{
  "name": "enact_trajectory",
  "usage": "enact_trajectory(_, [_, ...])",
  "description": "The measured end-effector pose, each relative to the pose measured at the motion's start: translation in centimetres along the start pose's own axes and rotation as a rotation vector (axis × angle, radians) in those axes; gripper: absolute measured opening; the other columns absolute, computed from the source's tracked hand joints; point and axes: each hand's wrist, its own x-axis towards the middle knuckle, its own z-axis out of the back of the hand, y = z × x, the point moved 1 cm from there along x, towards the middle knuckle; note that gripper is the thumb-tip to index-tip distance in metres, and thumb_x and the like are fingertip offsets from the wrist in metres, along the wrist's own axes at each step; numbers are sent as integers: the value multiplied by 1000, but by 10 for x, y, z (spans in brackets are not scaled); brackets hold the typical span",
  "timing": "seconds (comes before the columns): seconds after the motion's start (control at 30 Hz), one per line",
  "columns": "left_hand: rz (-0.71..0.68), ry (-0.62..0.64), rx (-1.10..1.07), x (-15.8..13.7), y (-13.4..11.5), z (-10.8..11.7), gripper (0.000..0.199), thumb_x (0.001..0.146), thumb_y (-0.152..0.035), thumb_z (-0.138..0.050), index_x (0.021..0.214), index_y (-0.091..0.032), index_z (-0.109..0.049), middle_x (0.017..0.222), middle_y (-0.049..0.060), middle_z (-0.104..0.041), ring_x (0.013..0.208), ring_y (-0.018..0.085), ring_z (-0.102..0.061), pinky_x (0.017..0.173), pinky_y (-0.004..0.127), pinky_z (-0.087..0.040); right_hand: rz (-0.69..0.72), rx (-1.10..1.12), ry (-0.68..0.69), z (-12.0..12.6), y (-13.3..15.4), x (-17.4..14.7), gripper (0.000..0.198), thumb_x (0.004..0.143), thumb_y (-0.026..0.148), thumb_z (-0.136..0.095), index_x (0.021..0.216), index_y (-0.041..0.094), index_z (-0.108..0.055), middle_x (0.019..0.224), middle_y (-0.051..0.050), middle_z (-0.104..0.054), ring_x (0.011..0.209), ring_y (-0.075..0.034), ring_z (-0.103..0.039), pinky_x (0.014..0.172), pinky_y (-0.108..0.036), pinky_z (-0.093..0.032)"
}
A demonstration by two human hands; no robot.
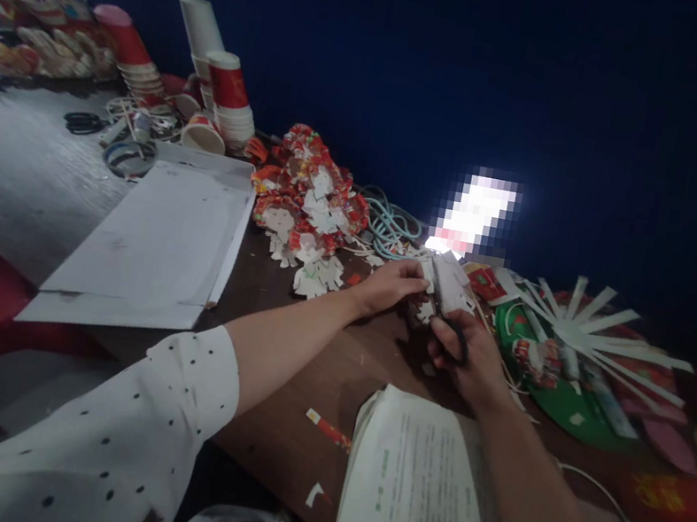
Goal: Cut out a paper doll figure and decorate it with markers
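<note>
My left hand [389, 288] is closed, pinching a white piece of paper [453, 285] between thumb and fingers above the brown table. Black-handled scissors [459, 340] are in my right hand [473, 355], its fingers wrapped through the handles. The scissor blades point away from me and lie against the paper; how far they are open cannot be made out. Beyond my left forearm lies a heap of red and white paper cut-outs [313, 192], several of them with their white side up.
A glowing screen [475, 211], blurred out, stands behind my hands beside a coiled pale cable [388, 225]. An open book [415, 498] lies nearest me. Stacked paper cups [229, 96] and a white board [151, 235] are left; a green round tray [572, 408] with paper strips is right.
</note>
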Motion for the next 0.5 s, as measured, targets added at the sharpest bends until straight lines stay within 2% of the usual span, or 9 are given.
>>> enact_trajectory(0.5, [19, 11, -25, -1, -1, 0, 23, 74, -20, -70, 68, -13, -48, 60, -3, -57, 56, 8, -57, 62, 22, -46, 39, -84, -46, 4, 2, -2, 34, 72, 46, -72, 86, 24, -50, 50, 6, -56, 38, -9, -45, 34, -18, -35])
